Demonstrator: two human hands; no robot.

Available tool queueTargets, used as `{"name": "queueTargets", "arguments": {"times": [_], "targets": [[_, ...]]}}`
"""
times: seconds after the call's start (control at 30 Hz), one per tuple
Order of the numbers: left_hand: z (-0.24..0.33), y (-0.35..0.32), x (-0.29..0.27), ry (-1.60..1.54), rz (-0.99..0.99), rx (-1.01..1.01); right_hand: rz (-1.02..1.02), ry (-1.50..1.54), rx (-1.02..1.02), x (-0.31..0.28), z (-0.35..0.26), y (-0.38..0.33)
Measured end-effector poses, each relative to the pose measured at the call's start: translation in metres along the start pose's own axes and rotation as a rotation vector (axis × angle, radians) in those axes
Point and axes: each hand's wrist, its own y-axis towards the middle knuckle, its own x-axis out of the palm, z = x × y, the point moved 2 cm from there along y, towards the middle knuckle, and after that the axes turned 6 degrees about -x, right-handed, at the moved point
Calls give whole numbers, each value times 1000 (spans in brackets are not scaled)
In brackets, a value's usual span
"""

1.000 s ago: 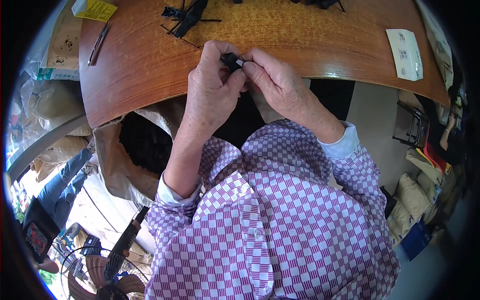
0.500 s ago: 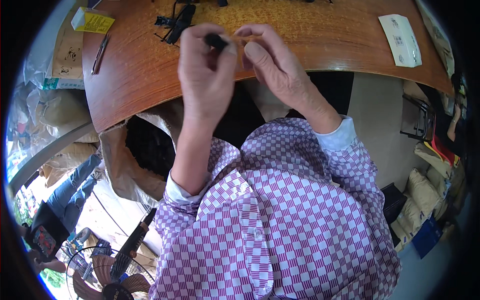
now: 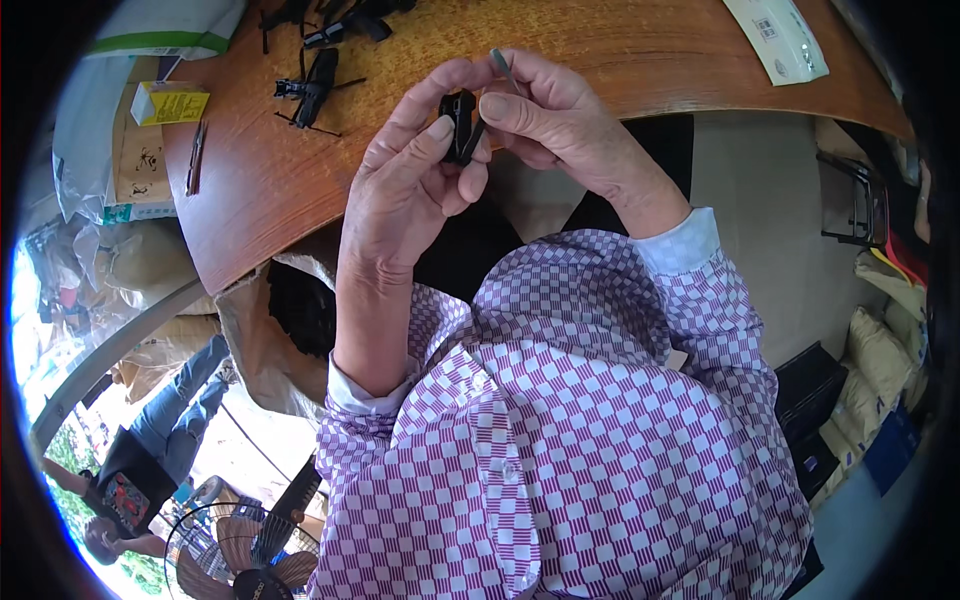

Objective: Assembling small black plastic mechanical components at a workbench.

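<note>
Above the table's near edge, my left hand (image 3: 400, 185) grips a small black plastic part (image 3: 459, 125) between thumb and fingers. My right hand (image 3: 560, 120) comes in from the right with its fingers closed. A thin grey metal-looking tool (image 3: 504, 70) sticks up between its thumb and forefinger; the rest of that tool is hidden, so its kind does not show. The right thumb tip lies close beside the black part. Beyond my left hand, a black folding drone (image 3: 315, 90) with thin arms lies on the wooden table (image 3: 255, 190).
More black drone pieces (image 3: 345, 25) lie farther back. At the left are a yellow-and-white box (image 3: 172, 103) and a slim pen-like tool (image 3: 196, 158); a white packet (image 3: 780, 40) is at the right. Below the table's left edge stand an open sack (image 3: 265, 345) and a fan (image 3: 245, 560).
My left hand has turned so its fingers and the black part show plainly. The grey tool now shows in my right hand. The view has shifted, bringing more of the table's far side in.
</note>
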Motion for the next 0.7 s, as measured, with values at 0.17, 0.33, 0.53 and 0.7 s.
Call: {"name": "queueTargets", "arguments": {"times": [0.17,0.33,0.53,0.7], "targets": [[-6,1,6,-7,5,30,-82,37,143,-2,3,-3],[-3,-2,4,341,65,49,-46,-166,72,-3,10,-1],[-5,-6,1,743,261,178,-10,-384,35,5,19,5],[-2,-10,-14,673,408,313,61,-267,119,37,9,0]]}}
